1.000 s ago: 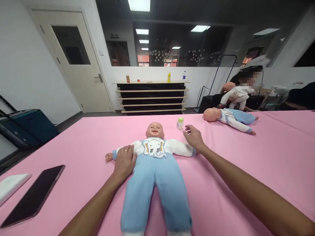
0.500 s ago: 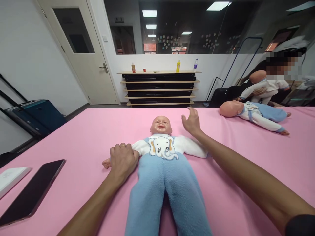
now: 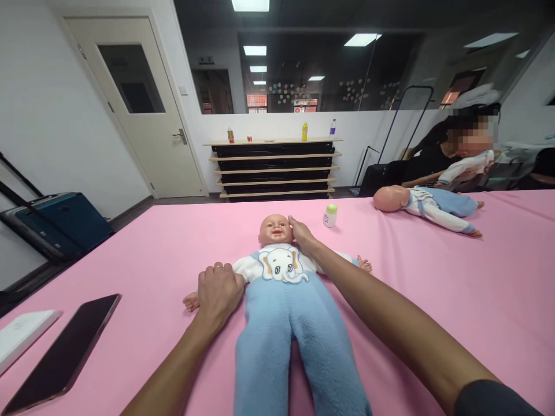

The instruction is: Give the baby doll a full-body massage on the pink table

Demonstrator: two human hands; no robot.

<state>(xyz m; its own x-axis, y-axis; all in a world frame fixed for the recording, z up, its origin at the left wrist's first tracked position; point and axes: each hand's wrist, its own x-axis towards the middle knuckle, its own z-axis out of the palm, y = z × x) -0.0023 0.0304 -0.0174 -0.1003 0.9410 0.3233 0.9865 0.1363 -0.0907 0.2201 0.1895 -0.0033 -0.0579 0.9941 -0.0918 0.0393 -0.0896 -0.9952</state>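
Observation:
A baby doll (image 3: 290, 315) in light-blue trousers and a white top with an elephant face lies on its back, its head away from me. My left hand (image 3: 220, 287), a ring on one finger, is wrapped over the doll's sleeved arm at the left. Against the side of the doll's head (image 3: 274, 232) rests my right hand (image 3: 302, 236), fingers stretched out along the cheek; part of them is hidden behind the head. A small white jar with a green lid (image 3: 330, 216) stands beyond my right wrist.
The pink-covered table (image 3: 165, 248) also carries a dark phone (image 3: 65, 352), a white box (image 3: 26, 335) and a second doll (image 3: 427, 205). Another person (image 3: 433, 156) sits at the back right. A shelf (image 3: 273, 170) with bottles stands by the wall.
My right hand has moved left and nearer, from beside the doll onto its head. The green-lidded jar now shows where that hand was. My left hand stays on the doll's arm.

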